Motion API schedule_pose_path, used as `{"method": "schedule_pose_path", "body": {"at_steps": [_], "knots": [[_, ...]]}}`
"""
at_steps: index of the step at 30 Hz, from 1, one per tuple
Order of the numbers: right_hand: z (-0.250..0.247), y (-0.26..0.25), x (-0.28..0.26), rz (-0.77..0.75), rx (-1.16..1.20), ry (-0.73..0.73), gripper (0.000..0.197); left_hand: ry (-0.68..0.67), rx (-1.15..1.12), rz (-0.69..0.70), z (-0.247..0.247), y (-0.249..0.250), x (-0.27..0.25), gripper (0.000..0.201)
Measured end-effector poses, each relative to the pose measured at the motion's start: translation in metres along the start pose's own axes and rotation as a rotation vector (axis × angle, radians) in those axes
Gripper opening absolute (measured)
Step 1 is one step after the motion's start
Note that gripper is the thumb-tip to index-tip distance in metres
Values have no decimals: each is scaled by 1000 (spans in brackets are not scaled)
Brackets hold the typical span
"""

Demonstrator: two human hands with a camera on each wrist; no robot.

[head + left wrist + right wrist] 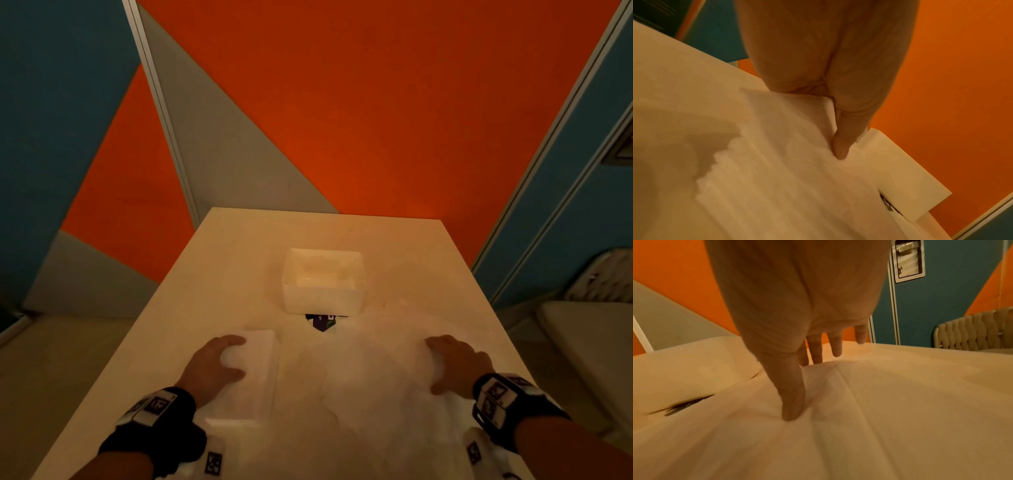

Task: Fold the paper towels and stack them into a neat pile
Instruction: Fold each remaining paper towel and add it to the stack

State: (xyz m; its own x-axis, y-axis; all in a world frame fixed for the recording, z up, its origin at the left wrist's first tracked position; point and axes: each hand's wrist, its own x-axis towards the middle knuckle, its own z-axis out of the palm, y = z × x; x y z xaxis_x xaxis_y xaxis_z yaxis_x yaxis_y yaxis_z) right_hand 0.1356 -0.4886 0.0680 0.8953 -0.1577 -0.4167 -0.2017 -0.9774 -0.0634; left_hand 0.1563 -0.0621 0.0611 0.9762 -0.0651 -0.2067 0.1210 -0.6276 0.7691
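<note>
A: On the near half of the white table (428, 246), a large paper towel (346, 383) lies spread flat between the two hands. Which hand holds which edge?

B: The left hand (214, 365) grips the towel's left edge, thumb and curled fingers closed round a raised fold of it; in the left wrist view the thumb (840, 146) presses down onto the sheet. The right hand (457, 361) rests on the right edge with its fingers (835, 345) straight and slightly spread and its thumb flat on the paper; nothing is pinched there.

A: And the finished work?

B: A folded paper towel (255, 377), or perhaps several stacked, lies directly beside the left hand on the towel's left side; the count cannot be told.

A: What stands beyond the hands?

B: A white rectangular box (323, 284), at the centre of the table, well apart from both hands. A small dark printed item (322, 322) shows at its near foot, partly covered by the spread towel's far edge. Each forearm carries a black wrist band with white tags (154, 409)
</note>
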Motion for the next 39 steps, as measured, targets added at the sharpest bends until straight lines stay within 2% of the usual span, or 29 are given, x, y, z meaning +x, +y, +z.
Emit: {"method": "schedule_pose_path", "body": {"at_steps": [12, 15, 17, 20, 21, 25, 28, 29, 32, 33, 34, 35, 37, 39], "knots": [[-11, 2, -2, 54, -75, 67, 73, 7, 55, 70, 4, 1, 7, 53], [-17, 6, -4, 47, -87, 72, 54, 86, 380, 51, 10, 3, 6, 59], [-27, 7, -6, 22, -77, 45, 40, 121, 622, 99, 16, 10, 0, 65], [-42, 5, -6, -39, -63, 10, 17, 90, 721, 213, 27, 19, -5, 66], [-47, 3, -6, -53, -53, 1, 15, 79, 718, 218, 29, 21, -6, 66], [-57, -4, -7, -104, -13, 1, 34, 68, 683, 239, 29, 19, -6, 60], [-66, -17, -12, -195, 45, -9, 26, -55, 694, 227, 31, 12, -5, 58], [-70, -22, -14, -219, 68, -7, 19, -101, 686, 207, 32, 10, -6, 68], [-81, -38, -20, -277, 165, 32, 15, -177, 658, 150, 35, 8, -11, 132], [-84, -43, -22, -298, 188, 53, 20, -172, 636, 126, 35, 10, -13, 139], [-87, -47, -23, -314, 202, 71, 26, -151, 597, 107, 35, 14, -16, 135], [-89, -51, -24, -328, 210, 85, 30, -127, 554, 96, 35, 20, -19, 123], [-92, -58, -28, -350, 215, 101, 33, -78, 511, 82, 36, 28, -20, 86], [-93, -65, -32, -368, 223, 111, 34, -42, 489, 95, 36, 32, -20, 62]]}}
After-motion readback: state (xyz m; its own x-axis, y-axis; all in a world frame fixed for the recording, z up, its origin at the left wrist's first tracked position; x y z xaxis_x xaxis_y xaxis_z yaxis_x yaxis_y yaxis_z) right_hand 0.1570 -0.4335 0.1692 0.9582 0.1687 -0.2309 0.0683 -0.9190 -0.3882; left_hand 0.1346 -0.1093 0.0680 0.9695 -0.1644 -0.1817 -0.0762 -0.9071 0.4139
